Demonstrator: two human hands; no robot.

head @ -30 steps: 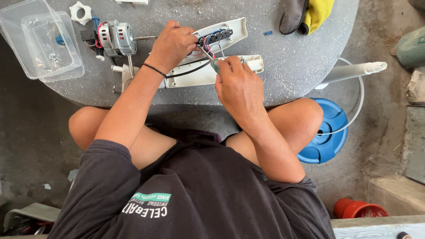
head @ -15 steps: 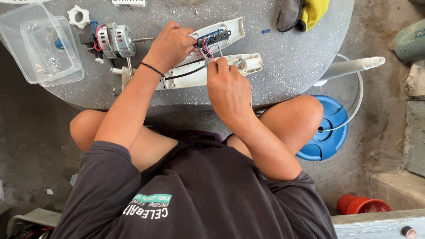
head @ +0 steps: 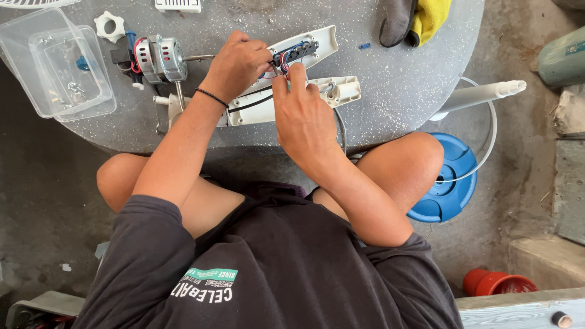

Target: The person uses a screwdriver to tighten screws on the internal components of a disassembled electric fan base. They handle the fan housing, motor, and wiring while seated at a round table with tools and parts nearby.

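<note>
Now we steady the white switch housing [head: 301,50] with our left hand [head: 236,61] | right hand [head: 301,113] fingers pinch thin wires [head: 281,63] | light, stiff, brittle plastic; wires delicate: grip the housing edges.

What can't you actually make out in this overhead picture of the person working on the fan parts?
- What the left hand pinches: hidden under its own fingers.
- Where each wire joins the white housing: too small, and partly behind the right hand.
- Contents of the clear plastic box: too small to tell.
- White grille: cut off by the top edge.
- Red pot: partly hidden by the ledge.
</note>
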